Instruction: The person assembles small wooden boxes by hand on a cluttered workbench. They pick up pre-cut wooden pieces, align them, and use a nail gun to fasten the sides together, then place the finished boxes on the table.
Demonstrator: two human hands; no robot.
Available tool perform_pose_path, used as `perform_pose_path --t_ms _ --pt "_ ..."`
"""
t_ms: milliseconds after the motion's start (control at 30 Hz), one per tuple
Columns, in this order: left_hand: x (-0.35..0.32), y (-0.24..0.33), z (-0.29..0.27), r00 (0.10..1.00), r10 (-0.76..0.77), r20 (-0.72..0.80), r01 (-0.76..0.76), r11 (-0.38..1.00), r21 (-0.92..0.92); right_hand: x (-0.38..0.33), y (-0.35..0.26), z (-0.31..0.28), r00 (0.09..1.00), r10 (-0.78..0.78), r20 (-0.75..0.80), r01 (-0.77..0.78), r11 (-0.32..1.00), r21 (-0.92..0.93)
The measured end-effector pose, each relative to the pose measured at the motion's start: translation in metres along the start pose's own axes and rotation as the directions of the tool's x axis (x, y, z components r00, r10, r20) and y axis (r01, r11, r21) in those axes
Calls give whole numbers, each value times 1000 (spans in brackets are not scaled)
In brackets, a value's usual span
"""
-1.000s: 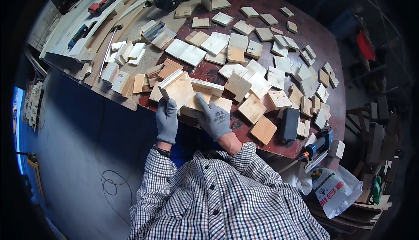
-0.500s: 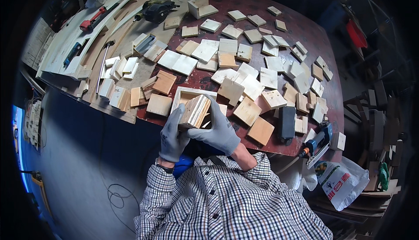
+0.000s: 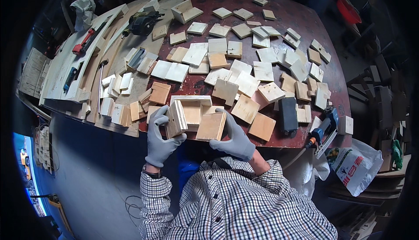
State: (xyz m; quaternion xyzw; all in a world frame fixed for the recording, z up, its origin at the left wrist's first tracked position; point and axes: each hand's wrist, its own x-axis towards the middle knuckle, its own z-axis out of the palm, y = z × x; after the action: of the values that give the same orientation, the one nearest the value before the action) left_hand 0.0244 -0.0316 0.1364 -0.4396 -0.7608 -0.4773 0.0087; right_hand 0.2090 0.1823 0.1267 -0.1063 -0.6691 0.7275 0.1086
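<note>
Both my hands wear grey gloves and are in front of me at the table's near edge. In my left hand [image 3: 162, 139] are squarish wood blocks [image 3: 176, 118] pressed together and tilted upright, gripped between fingers and thumb. A few centimetres away, my right hand [image 3: 235, 139] grips another squarish wood block [image 3: 211, 125], its layered edge facing up; whether it is one piece or two I cannot tell. Just behind both blocks, a joined wooden frame [image 3: 192, 99] rests on the table, its lower part partly hidden by them.
Many loose wood pieces [image 3: 245, 109] cover the dark red table [image 3: 209, 0]. On the right lie a dark grey block [image 3: 287, 114] and a blue nail gun [image 3: 325, 129] with a hose. Boards at left carry a red tool [image 3: 84, 41], a hammer [image 3: 102, 76] and a circular saw [image 3: 142, 23].
My hands have moved apart. The stack of blocks they held together is split, part in each hand. The view has shifted slightly.
</note>
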Motion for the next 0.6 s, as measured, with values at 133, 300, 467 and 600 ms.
perform_pose_path --t_ms 133,300,467,600 --pt "35 14 3 911 203 360 -358 824 440 -14 22 -19 984 19 -179 -15 1000 24" --pt "42 -12 25 860 0 511 -379 670 638 -26 46 -27 976 -43 -215 36 999 -39" --pt "40 -14 30 874 -47 483 -280 765 580 -26 35 -21 976 95 -195 -67 987 148" --pt "39 -18 31 847 -28 530 -365 695 620 -21 41 -14 981 95 -168 -71 987 143"
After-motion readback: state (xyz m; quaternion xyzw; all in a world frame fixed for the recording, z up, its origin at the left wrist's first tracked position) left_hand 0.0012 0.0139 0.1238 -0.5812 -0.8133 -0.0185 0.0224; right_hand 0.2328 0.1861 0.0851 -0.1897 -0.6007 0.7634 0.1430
